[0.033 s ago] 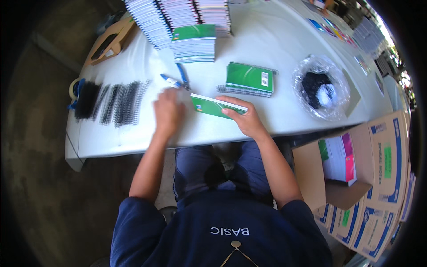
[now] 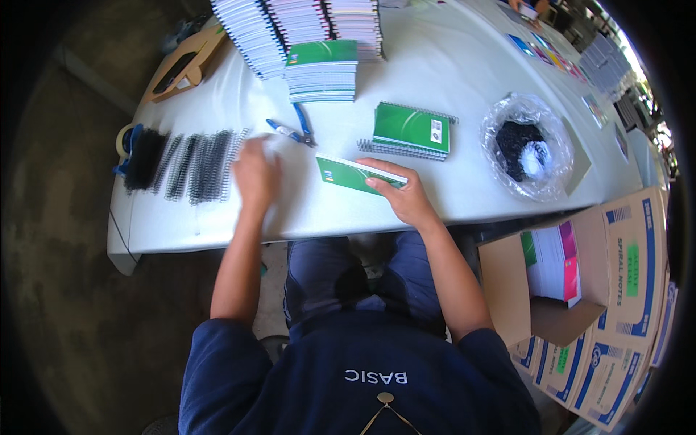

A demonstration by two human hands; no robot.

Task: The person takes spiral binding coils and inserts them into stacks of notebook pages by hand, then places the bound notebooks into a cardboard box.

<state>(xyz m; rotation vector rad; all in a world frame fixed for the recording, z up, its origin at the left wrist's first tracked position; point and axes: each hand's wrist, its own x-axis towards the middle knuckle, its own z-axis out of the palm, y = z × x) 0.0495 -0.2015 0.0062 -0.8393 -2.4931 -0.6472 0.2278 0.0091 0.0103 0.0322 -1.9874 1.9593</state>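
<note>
My right hand (image 2: 404,193) pinches one end of a small green-covered notebook (image 2: 346,175), thumb on the cover, holding it tilted above the white-covered table. The notebook's pale edge faces away from me. My left hand (image 2: 256,172) is apart from it, beside the right end of a row of dark spiral binding coils (image 2: 206,168). Its fingers are blurred and partly hidden, so whether they touch a coil cannot be told. Beyond the hands lie blue-handled pliers (image 2: 303,123) and a blue-and-white pen (image 2: 285,130). Green spiral notebooks (image 2: 410,129) are piled to the right.
Tall notebook stacks (image 2: 297,29) stand at the back, a shorter green-topped pile (image 2: 322,76) before them. A tape roll (image 2: 123,143) sits far left, near a cardboard tray (image 2: 192,72). Right are a plastic-lined container (image 2: 558,159) of black scraps and an open carton (image 2: 502,279) of notebooks.
My left hand has moved left, away from the notebook and toward the coils. My right hand keeps its hold on the notebook, nearly in place.
</note>
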